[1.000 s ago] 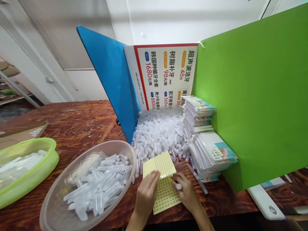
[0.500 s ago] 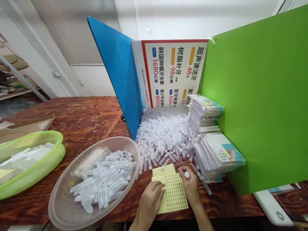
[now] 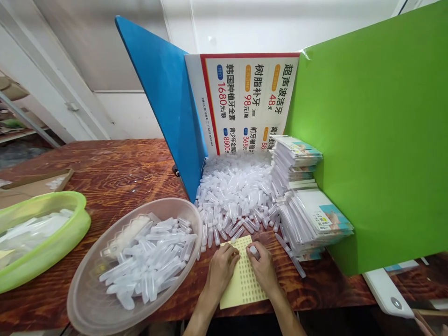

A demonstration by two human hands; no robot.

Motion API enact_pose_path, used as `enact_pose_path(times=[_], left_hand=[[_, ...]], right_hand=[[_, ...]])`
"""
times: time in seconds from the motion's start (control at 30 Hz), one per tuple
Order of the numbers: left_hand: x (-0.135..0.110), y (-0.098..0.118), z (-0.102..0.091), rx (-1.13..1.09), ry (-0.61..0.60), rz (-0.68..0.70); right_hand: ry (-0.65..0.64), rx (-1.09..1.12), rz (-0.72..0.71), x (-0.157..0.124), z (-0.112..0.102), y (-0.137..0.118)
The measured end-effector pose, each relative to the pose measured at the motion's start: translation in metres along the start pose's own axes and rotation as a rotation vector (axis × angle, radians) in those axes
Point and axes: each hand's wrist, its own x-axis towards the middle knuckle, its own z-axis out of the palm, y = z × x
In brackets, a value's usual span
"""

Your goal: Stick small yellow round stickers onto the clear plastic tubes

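A yellow sheet of small printed stickers (image 3: 245,284) lies on the table between my two hands. My left hand (image 3: 223,267) is closed, its bent fingers and thumb at the sheet's upper left edge. My right hand (image 3: 263,267) curls around a small plastic tube, of which the whitish cap end (image 3: 255,252) shows; the palm hides the rest. This hand rests over the sheet's upper right edge. Just beyond, a large heap of clear plastic tubes (image 3: 238,186) spreads across the table. A longer tube (image 3: 291,255) lies alone to the right of my right hand.
At the left stands a pinkish translucent basin (image 3: 82,280) of tubes, beside a lime-green basin (image 3: 82,219). Stacked printed cards (image 3: 304,219) lean near a green panel (image 3: 378,154). A blue panel (image 3: 164,93) and a printed price board (image 3: 245,102) enclose the heap.
Both hands have moved forward, up the sticker sheet. My right hand has turned, so the tube's cap faces differently. The yellow sheets look more closely lined up. The camera view has shifted slightly.
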Motion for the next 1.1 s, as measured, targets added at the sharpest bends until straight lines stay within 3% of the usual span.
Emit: enact_pose_path(times=[0.7,1.1], left_hand=[[-0.0047,-0.0026,0.0074,0.038,0.099,0.076],[-0.005,-0.0029,0.008,0.053,0.087,0.07]], right_hand=[[-0.023,-0.039,-0.004,-0.0007,-0.0004,0.0024],[-0.043,-0.035,-0.007,-0.0007,-0.0004,0.0038]])
